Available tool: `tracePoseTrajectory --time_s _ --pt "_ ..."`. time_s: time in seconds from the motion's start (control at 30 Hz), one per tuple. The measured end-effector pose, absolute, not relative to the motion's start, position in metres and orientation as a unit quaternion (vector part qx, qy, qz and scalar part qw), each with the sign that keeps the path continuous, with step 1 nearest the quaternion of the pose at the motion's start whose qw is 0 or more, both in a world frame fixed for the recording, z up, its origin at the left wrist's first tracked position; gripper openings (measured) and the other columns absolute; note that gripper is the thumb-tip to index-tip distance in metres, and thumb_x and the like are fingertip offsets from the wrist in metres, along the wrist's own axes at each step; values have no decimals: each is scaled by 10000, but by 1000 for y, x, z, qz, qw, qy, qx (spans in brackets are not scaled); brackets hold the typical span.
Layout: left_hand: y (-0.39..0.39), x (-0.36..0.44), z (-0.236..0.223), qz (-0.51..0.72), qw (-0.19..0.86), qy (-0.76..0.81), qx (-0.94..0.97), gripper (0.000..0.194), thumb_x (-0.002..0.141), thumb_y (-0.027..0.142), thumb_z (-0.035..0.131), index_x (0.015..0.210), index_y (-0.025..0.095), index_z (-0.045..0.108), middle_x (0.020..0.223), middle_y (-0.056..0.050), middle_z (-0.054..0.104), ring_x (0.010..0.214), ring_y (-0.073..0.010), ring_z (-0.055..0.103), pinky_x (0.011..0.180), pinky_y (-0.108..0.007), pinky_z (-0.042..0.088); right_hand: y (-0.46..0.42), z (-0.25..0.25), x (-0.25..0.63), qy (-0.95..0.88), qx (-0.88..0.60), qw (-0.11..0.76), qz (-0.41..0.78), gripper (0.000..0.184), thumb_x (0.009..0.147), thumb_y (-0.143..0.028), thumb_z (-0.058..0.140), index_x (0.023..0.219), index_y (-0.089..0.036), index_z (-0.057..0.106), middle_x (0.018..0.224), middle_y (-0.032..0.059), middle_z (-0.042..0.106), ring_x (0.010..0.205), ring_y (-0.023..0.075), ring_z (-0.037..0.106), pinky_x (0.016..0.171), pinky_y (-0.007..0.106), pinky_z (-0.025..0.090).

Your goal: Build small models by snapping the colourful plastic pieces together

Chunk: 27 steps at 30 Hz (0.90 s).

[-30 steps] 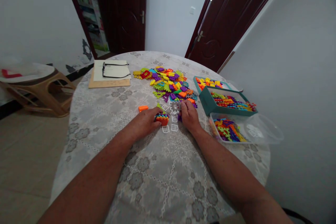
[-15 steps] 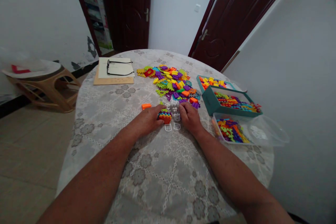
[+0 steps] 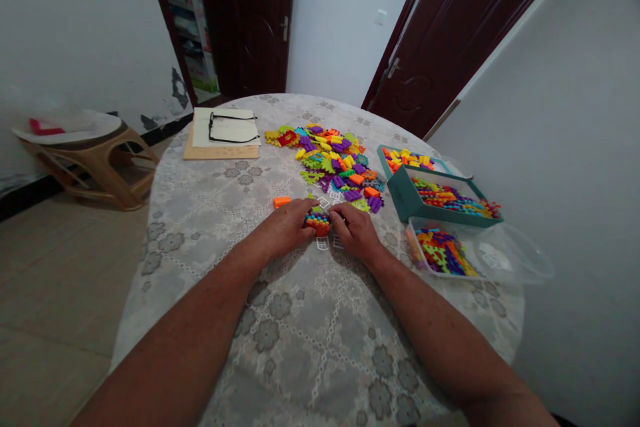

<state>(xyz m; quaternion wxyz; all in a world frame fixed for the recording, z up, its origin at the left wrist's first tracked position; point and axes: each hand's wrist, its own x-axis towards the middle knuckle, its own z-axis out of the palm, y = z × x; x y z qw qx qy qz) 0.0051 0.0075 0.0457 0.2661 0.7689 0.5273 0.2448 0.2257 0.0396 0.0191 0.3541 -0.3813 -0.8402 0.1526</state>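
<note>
My left hand (image 3: 290, 221) is closed around the left side of a small assembly of interlocking plastic building blocks (image 3: 317, 222), with rows of orange, yellow, blue and purple. It sits low over the tablecloth. My right hand (image 3: 354, 230) is at the assembly's right edge, thumb and fingers pinched together; what lies between them is too small to make out. White window-shaped lattice pieces (image 3: 322, 243) lie in front of and behind the assembly, some partly covered by my right hand. An orange block (image 3: 281, 201) rests just behind my left hand.
A heap of colourful loose blocks (image 3: 333, 157) spreads beyond my hands. On the right stand a green box (image 3: 400, 193), another shallow box (image 3: 384, 161) and a clear plastic tub (image 3: 414, 247), all with pieces. Eyeglasses (image 3: 211, 128) lie on papers at the back left.
My right hand has moved left from the white pieces to the right edge of the block assembly. My left hand keeps its grip. The view has shifted slightly.
</note>
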Motion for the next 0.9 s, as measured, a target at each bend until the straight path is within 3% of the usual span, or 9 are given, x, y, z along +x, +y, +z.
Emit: tracePoseTrajectory --time_s 0.17,0.43,0.57,0.7,0.8,0.9 --pt "10 3 40 250 244 505 789 385 888 277 691 1269 239 652 1284 -106 705 1174 -272 660 1019 -390 499 40 19 224 -833 -372 372 171 221 1043 -338 516 1063 -224 704 1009 72 752 938 223 700 856 349 526" --pt "10 4 39 247 265 507 782 374 900 282 656 1271 243 637 1216 -93 736 1019 -246 696 893 -362 521 40 18 226 -812 -375 393 211 224 1030 -283 513 1117 -212 706 1062 68 750 956 207 696 880 344 534" --pt "8 4 43 247 278 510 775 403 882 253 644 1285 247 627 1216 -96 748 1018 -252 705 877 -358 524 39 20 227 -836 -355 356 218 259 994 -339 612 1206 -206 680 1059 68 734 896 198 680 837 336 534" --pt "11 2 39 265 277 497 778 401 854 232 639 1252 283 651 1214 -77 757 1065 -264 706 910 -371 527 38 18 223 -872 -334 300 194 424 937 -333 704 1333 -210 614 1206 99 714 1049 231 669 942 368 520" --pt "14 0 37 271 275 493 779 382 859 248 625 1238 286 662 1194 -69 767 1066 -268 712 912 -376 531 37 15 220 -877 -339 287 183 420 937 -308 686 1333 -201 597 1243 106 696 1106 233 650 972 363 503" --pt "15 1 38 277 278 476 787 403 872 277 618 1274 280 656 1210 -58 764 1078 -260 716 928 -361 533 35 18 217 -880 -355 264 174 368 912 -288 686 1260 -197 609 1166 83 696 1015 213 646 896 328 497"
